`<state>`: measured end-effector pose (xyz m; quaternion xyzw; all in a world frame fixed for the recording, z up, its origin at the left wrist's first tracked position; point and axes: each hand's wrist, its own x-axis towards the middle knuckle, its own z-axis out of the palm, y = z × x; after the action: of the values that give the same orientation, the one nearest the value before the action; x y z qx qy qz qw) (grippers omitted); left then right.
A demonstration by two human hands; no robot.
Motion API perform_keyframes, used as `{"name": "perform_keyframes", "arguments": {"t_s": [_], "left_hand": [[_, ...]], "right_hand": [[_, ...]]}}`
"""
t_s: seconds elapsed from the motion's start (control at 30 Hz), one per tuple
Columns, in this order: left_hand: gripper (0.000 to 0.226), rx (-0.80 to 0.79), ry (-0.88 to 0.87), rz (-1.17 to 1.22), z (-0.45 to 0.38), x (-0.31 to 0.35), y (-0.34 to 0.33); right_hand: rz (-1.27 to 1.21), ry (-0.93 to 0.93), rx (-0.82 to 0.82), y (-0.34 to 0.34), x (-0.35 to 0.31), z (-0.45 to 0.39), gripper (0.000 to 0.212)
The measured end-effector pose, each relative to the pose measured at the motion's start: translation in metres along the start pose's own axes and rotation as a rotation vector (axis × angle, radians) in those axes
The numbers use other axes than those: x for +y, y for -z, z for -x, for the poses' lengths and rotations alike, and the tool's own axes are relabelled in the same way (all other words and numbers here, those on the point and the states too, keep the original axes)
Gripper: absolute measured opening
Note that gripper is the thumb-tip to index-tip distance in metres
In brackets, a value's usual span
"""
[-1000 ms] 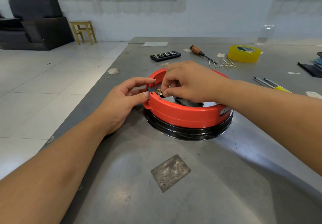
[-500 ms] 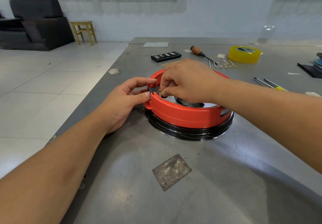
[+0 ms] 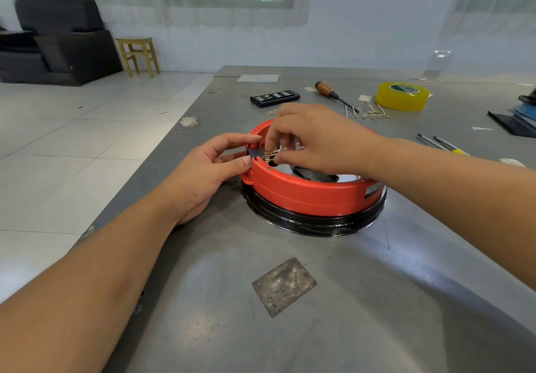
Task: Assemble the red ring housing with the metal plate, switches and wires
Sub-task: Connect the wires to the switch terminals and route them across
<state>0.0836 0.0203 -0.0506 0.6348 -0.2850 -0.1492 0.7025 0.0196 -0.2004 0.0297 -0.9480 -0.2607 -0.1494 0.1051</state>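
Note:
The red ring housing (image 3: pixel 307 191) sits on a black base in the middle of the metal table, with a shiny metal plate (image 3: pixel 346 178) inside it. A small black switch (image 3: pixel 255 153) sits in a notch at the ring's left rim. My left hand (image 3: pixel 203 172) pinches that switch between thumb and forefinger from outside the ring. My right hand (image 3: pixel 316 140) reaches over the ring and pinches a white wire (image 3: pixel 278 150) whose brass terminals (image 3: pixel 268 156) meet the switch's inner side.
Behind the ring lie a black bit case (image 3: pixel 274 97), a wooden-handled screwdriver (image 3: pixel 333 94), a yellow tape roll (image 3: pixel 401 95), loose wires with terminals (image 3: pixel 374 114) and two pens (image 3: pixel 441 143). A dark square patch (image 3: pixel 282 285) marks the near table. The table's left edge drops to a tiled floor.
My right hand has lifted slightly and its fingers opened a little, so the brass terminals and white wire now show at the switch. The left hand stays on the switch.

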Motion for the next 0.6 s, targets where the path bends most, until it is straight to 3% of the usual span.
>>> {"name": "perform_keyframes", "arguments": {"t_s": [0.37, 0.6], "left_hand": [[0.037, 0.008, -0.008, -0.014, 0.0004, 0.0005, -0.0006], [0.037, 0.026, -0.005, -0.017, 0.0004, 0.0020, -0.0014]], "right_hand": [[0.487, 0.344, 0.011, 0.0036, 0.0001, 0.0026, 0.023], [0.548, 0.421, 0.020, 0.0026, 0.0013, 0.0017, 0.025]]}}
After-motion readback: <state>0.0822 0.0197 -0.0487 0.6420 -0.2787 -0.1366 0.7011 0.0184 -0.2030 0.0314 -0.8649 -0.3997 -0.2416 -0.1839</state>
